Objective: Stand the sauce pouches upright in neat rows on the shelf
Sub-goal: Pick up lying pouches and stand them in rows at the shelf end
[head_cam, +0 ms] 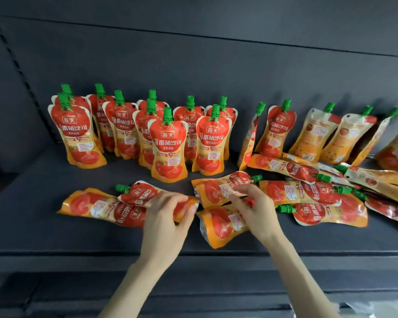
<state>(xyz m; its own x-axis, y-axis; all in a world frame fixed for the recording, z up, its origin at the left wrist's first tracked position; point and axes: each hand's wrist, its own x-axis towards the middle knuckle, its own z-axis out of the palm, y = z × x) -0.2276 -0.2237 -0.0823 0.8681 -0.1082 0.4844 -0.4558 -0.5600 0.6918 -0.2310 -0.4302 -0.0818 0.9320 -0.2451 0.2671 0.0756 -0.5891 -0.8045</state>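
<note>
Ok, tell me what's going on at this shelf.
A person is sorting tomato sauce pouches on a shelf. The left hand grips one flat pouch near the front, and the right hand pinches a second flat pouch beside it. A block of standing pouches is upright at rear left; the leaning pouches at rear right and several more lying flat remain.

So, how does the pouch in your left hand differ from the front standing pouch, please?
The pouch gripped by the left hand lies flat, cap pointing left; the front standing pouch is upright, cap on top. The first is held; the second stands free. Both have green caps.
</note>
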